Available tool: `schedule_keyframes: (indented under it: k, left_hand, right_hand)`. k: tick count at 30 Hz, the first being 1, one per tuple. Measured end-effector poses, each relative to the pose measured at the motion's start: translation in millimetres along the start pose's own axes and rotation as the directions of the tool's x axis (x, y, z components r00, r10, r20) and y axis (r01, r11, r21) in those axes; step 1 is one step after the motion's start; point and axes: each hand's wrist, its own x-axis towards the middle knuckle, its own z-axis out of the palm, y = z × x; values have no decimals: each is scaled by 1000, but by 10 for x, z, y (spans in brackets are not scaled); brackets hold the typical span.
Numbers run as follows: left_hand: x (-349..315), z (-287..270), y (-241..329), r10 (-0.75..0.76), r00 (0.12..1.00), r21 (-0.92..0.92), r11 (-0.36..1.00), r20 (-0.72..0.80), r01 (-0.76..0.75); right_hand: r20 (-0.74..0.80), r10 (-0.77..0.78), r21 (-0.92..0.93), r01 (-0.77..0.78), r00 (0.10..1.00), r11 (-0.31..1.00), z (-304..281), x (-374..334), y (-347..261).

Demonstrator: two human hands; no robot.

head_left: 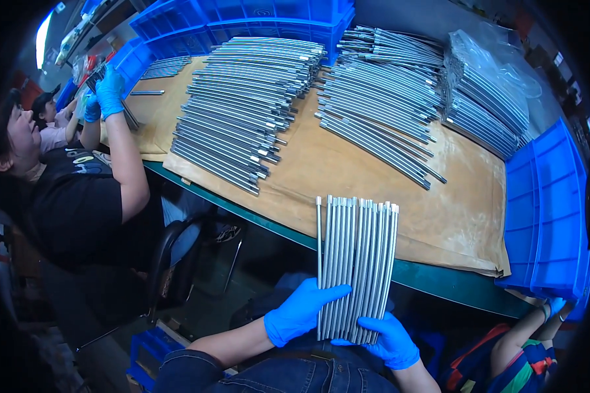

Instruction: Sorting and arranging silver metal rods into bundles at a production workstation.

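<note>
A flat row of slim metal rods [356, 262] stands upright over my lap, held between my two blue-gloved hands. My left hand [303, 310] is closed on the row's left side, its thumb lying across the rods. At the lower right, my right hand [388, 337] grips the bottom ends, thumb in front and fingers partly hidden behind. One rod at the far left stands slightly apart from the others at its top. Beyond the row, the brown-covered table [295, 206] carries a wide layer of similar rods [236, 111] and a second pile [380, 98] to its right.
Plastic-wrapped rod bundles [488, 98] lie at the far right. Blue bins [255, 19] line the back, and another blue bin [547, 209] stands at the right edge. A gloved co-worker [78, 190] holds rods at the left; another person's arms [524, 334] reach in at lower right.
</note>
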Motion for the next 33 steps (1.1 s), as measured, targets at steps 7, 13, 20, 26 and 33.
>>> schedule_keyframes:
  k: [7, 13, 20, 26, 33]
  left_hand:
    - [-17, -128, 61, -73, 993, -53, 996, 89, 78]
    - [-35, -190, 70, -92, 992, -81, 992, 84, 99]
    - [-94, -20, 64, -22, 1000, -29, 999, 5, 22]
    - [-80, 89, 40, -13, 1000, -57, 998, -10, 12]
    - [-80, 156, 35, 22, 999, 0, 1000, -46, -22]
  right_hand:
    - [12, 7, 3, -7, 1000, 1000, 2, -10, -8]
    - [-27, -22, -61, 20, 999, 998, 31, 16, 52]
    - [-56, -29, -29, 28, 998, 999, 66, -48, 28]
    - [-74, -18, -46, 15, 997, 999, 24, -13, 52]
    - [-95, 2, -128, -14, 995, 992, 46, -8, 53]
